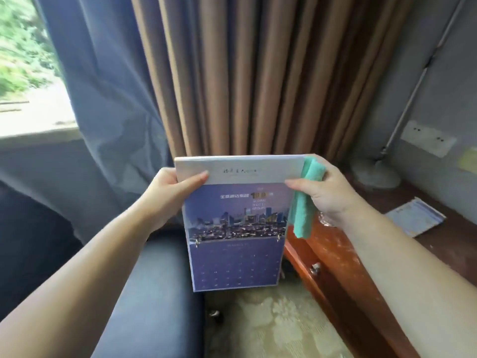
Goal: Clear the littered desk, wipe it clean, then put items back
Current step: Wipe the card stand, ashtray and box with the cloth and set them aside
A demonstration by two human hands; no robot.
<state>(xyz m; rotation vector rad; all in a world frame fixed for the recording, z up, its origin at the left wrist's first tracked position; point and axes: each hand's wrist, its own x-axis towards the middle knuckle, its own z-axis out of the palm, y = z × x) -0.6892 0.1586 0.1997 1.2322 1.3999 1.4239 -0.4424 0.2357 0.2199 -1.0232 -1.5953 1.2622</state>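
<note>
I hold a purple calendar [233, 228] with a city photo upright in front of me, above the gap between chair and desk. My left hand [170, 195] grips its white top band at the left edge, thumb on the front. My right hand [327, 192] grips the right top corner, thumb on the front, with a folded green cloth [303, 210] held between palm and calendar. The cloth hangs down past the calendar's right edge. The reddish wooden desk [335, 251] lies to the right, its top worn and streaked.
A booklet [415, 215] lies on the desk at the right, and a lamp base [374, 171] stands in the far corner under a wall socket [428, 138]. A blue armchair [160, 280] sits left of the desk. Brown and blue curtains hang behind; patterned carpet below.
</note>
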